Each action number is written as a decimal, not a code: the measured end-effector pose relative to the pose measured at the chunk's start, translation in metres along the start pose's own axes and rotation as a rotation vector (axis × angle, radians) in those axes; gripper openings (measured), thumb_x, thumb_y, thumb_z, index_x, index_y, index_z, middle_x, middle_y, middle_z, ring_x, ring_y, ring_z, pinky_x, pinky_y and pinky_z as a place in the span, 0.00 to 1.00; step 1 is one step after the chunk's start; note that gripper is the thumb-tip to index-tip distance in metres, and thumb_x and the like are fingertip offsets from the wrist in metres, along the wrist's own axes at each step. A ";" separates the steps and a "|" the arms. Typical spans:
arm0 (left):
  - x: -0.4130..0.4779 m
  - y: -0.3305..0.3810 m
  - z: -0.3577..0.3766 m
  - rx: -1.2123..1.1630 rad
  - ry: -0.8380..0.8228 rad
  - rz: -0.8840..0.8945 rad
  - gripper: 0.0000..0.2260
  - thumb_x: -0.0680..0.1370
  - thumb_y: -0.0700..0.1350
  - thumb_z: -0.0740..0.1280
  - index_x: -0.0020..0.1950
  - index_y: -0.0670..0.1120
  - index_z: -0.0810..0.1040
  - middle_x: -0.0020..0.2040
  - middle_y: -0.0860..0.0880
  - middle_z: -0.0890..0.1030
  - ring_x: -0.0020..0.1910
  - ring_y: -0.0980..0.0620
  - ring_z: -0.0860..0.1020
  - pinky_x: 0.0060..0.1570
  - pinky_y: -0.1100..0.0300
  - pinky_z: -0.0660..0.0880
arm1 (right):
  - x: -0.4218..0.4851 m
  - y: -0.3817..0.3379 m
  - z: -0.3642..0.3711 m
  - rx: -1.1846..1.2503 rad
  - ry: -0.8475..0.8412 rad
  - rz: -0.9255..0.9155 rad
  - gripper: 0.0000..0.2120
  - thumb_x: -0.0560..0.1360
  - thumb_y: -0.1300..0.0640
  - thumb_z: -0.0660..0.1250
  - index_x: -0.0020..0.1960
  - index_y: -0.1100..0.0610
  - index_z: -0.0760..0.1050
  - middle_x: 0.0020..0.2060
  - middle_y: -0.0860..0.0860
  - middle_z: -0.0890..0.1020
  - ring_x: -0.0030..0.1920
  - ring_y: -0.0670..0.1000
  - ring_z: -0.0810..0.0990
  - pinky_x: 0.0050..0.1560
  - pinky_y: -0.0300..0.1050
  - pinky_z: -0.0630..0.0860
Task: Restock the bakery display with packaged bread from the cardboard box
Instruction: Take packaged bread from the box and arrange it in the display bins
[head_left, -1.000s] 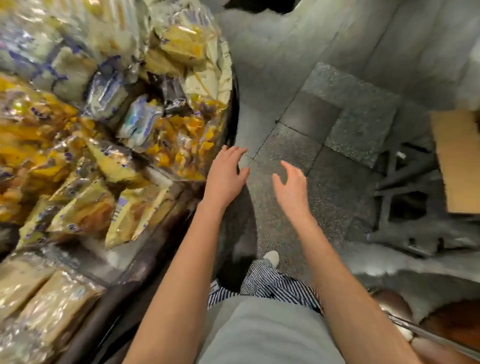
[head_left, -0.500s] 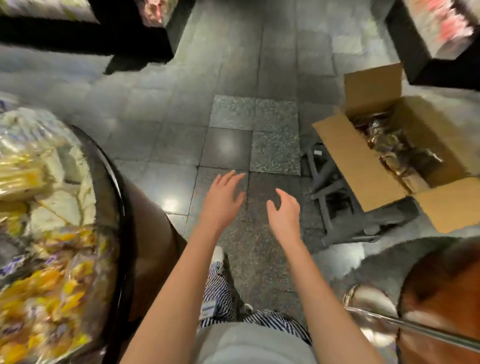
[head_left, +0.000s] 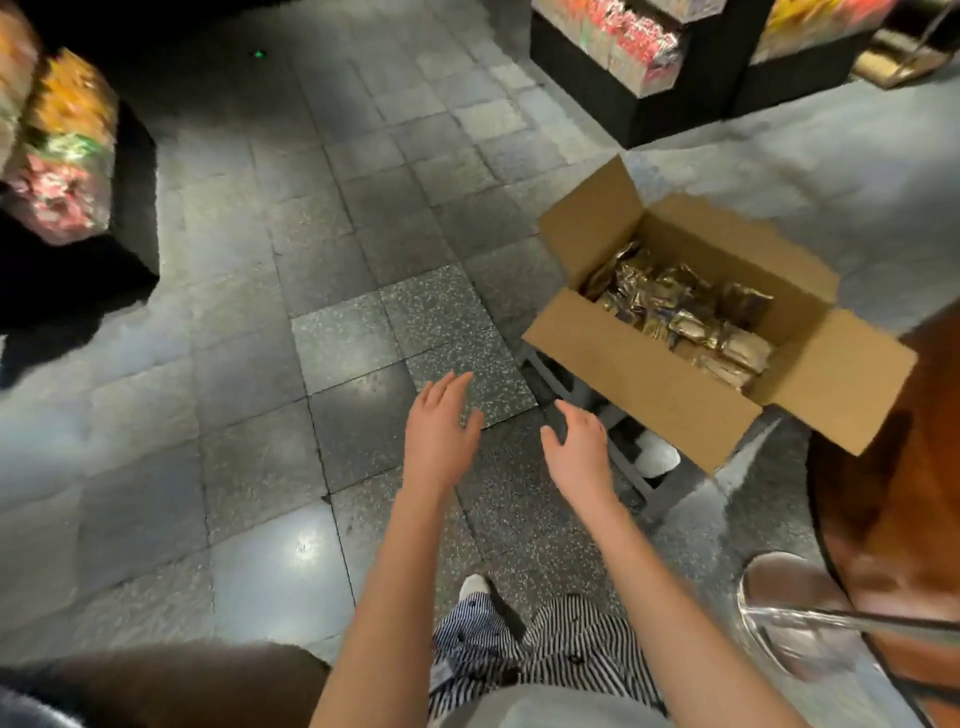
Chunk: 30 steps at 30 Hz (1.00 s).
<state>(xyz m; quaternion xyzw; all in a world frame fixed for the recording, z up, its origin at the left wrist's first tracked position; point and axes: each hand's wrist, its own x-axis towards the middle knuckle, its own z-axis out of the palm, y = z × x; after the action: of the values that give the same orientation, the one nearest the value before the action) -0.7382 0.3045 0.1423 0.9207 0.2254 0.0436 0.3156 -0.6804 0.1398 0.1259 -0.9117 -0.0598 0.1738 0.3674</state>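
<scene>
A: Nearest the body?
B: Two striped trousers (head_left: 571, 644) legs and a white shoe toe (head_left: 472, 584) on the tiled floor (head_left: 311, 364). Close on the right, a curved brown display edge (head_left: 883, 493), with a metal rail (head_left: 831, 621) crossing in front of it.

A: Hands?
B: Both out in front above the floor: left hand (head_left: 439, 431) and right hand (head_left: 576, 452), side by side with a gap between. On both, fingers (head_left: 452, 382) apart and slightly bent, gripping nothing, touching nothing.

A: Task item?
B: Ahead and to the right of the right hand, near but not touched: an open cardboard box (head_left: 639, 374). Raised off the floor on a grey frame (head_left: 636, 480). Flaps folded outward, the near flap edge closest to the right hand. Inside, packaged bread (head_left: 691, 312) in shiny gold wrappers, lying low, well below the rim.

A: Room for moving?
B: Broad stretch of tiles ahead and to the left, running from the hands to the far displays. Tighter on the right, with only a narrow gap between the box's right flap and the brown display edge.

A: Farthest?
B: Beyond the box and well apart from it, a black plinth (head_left: 597, 88) topped with bright packs. At far left, a dark display (head_left: 67, 156), blurred.
</scene>
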 end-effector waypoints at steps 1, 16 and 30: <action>0.016 0.002 0.000 0.018 -0.002 -0.014 0.21 0.82 0.47 0.63 0.75 0.49 0.67 0.75 0.48 0.68 0.76 0.45 0.62 0.74 0.45 0.61 | 0.009 -0.002 -0.001 -0.007 0.012 0.011 0.22 0.82 0.53 0.60 0.75 0.56 0.64 0.71 0.55 0.69 0.74 0.56 0.59 0.73 0.54 0.62; 0.214 0.114 0.109 0.212 -0.271 0.186 0.25 0.82 0.50 0.63 0.78 0.45 0.63 0.79 0.45 0.61 0.78 0.43 0.55 0.76 0.45 0.56 | 0.184 0.056 -0.081 -0.010 0.155 0.306 0.26 0.82 0.51 0.59 0.78 0.53 0.57 0.77 0.58 0.55 0.77 0.62 0.53 0.75 0.58 0.57; 0.342 0.250 0.260 0.154 -0.525 0.143 0.22 0.82 0.47 0.63 0.76 0.49 0.66 0.75 0.47 0.67 0.75 0.44 0.60 0.73 0.45 0.62 | 0.331 0.197 -0.212 0.050 0.110 0.613 0.26 0.81 0.49 0.61 0.78 0.51 0.60 0.77 0.58 0.60 0.78 0.60 0.54 0.75 0.58 0.55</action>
<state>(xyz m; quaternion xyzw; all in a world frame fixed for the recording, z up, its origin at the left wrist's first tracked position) -0.2780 0.1352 0.0642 0.9352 0.0732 -0.1916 0.2886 -0.2994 -0.0617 0.0414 -0.8861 0.2421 0.2282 0.3229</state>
